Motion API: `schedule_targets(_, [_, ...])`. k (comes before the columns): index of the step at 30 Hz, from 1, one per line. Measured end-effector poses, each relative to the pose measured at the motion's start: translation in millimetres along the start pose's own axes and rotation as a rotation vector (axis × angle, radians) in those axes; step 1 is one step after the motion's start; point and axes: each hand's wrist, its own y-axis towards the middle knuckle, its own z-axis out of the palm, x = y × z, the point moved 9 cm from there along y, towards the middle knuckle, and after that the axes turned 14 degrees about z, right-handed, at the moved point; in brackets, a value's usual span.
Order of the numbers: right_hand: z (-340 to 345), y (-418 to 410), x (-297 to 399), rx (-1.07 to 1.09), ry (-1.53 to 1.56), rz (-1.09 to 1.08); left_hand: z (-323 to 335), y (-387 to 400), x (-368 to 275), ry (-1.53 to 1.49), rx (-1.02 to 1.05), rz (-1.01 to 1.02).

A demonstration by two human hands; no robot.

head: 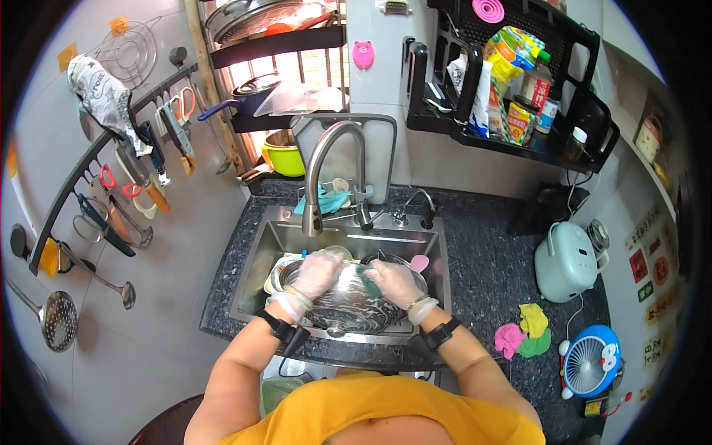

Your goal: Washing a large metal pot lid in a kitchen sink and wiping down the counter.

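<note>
My left hand (pixel 320 276), in a clear disposable glove, is closed on the far left edge of a shiny, soapy metal vessel (pixel 346 286), apparently a pan or pot. In my gloved right hand (pixel 396 282) is a green scouring pad (pixel 369 282), pressed against the vessel's upper right part. White suds streak the metal. Below it, near the sink's front edge, lies a dark rounded piece with a metal knob (pixel 335 332), perhaps a lid. All this is in the stainless steel sink (pixel 243 292). Behind my hands, a pink utensil head (pixel 419 263) and other dishes are partly hidden.
A tall pull-down faucet (pixel 312 214) arches over the sink's back. On the right counter are colored cloths (pixel 510 340), a small fan (pixel 589 361) and a pale green rice cooker (pixel 564 261). Knives and ladles hang from a left wall rail (pixel 89 158). A black condiment rack (pixel 534 153) overhangs the counter.
</note>
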Motion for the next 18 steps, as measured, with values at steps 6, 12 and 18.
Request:
schedule_targets(6, [-1.3, -23.8, -32.5, 0.044, 0.012, 0.052, -22.8, -24.7, 17.8, -0.065, 0.016, -0.032])
schedule_targets(12, [3.6, -22.0, -24.0, 0.012, -0.004, -0.001, -18.7, -36.4, 25.4, -0.025, -0.086, -0.028])
schedule_targets(18, [-3.3, 5.3, 30.7, 0.144, -0.072, 0.005, -6.6, 1.5, -13.1, -0.030, -0.002, 0.112])
